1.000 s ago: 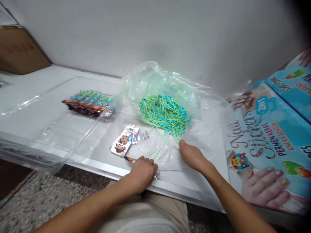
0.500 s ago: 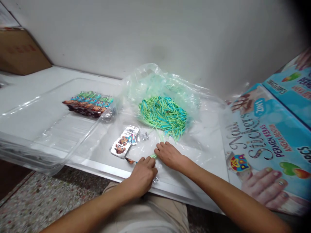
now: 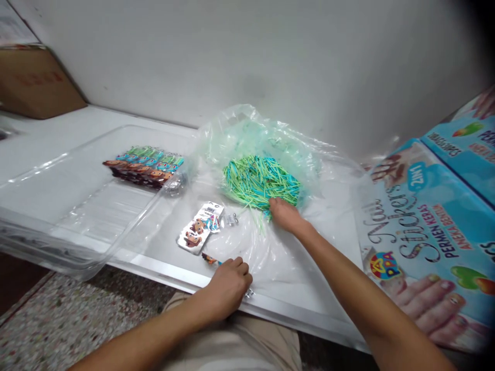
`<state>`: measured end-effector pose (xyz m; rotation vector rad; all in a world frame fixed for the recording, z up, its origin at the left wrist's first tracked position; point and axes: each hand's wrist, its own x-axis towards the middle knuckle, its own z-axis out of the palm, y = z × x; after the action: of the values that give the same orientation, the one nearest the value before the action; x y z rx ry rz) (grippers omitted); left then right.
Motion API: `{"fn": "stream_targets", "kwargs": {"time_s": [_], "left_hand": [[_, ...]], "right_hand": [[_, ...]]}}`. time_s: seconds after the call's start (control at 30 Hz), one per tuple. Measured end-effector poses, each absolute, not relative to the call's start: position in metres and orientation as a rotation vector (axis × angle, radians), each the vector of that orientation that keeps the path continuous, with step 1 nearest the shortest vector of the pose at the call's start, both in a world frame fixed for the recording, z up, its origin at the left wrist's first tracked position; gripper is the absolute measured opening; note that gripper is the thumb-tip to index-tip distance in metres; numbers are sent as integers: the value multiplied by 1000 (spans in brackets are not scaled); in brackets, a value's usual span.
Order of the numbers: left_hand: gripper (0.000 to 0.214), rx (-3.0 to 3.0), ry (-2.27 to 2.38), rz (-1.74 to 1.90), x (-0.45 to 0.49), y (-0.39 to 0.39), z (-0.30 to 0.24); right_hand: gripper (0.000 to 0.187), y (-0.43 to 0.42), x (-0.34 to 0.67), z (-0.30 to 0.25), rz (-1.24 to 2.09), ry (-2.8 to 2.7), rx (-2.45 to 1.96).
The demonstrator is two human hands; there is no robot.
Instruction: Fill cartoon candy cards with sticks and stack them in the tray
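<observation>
My left hand (image 3: 230, 286) is closed on a small printed sachet (image 3: 211, 260) near the table's front edge. The sachet's patterned end sticks out to the left of the fingers, and a shiny silver bit shows below the hand. At the front edge of a pile of thin green and blue sticks (image 3: 259, 180), my right hand (image 3: 285, 214) has its fingers bent down onto some of them. The fingertips are partly hidden. The pile lies in the mouth of a clear plastic bag (image 3: 240, 126). A stack of flat printed packets (image 3: 197, 234) lies beyond my left hand, beside a small clear piece (image 3: 232, 219).
On the left, a clear plastic tray (image 3: 85, 206) holds a row of filled sachets (image 3: 145, 167). A large printed carton (image 3: 421, 232) stands at the right. A brown cardboard box (image 3: 38, 82) sits at the far left, against the wall (image 3: 247, 56).
My right hand has moved away from the sachet, up and to the right, to the stick pile. The green end beside my left hand no longer shows. My left hand stays on the sachet.
</observation>
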<state>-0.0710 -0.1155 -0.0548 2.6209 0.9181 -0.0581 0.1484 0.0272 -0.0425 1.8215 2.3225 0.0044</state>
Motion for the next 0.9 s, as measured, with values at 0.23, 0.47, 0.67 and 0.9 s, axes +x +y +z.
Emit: {"fn": "stream_targets", "kwargs": {"time_s": [0.23, 0.47, 0.67, 0.9], "left_hand": [[9, 2613, 912, -88, -70, -116, -53], [8, 2538, 914, -36, -80, -115, -42], [17, 2256, 1000, 310, -90, -98, -15], [34, 1732, 1268, 977, -76, -41, 6]], "right_hand": [[27, 47, 128, -52, -45, 2301, 1831], [26, 14, 143, -42, -159, 2390, 1829], [19, -13, 155, -25, -88, 2494, 1941], [16, -31, 163, -29, -610, 2715, 1967]]}}
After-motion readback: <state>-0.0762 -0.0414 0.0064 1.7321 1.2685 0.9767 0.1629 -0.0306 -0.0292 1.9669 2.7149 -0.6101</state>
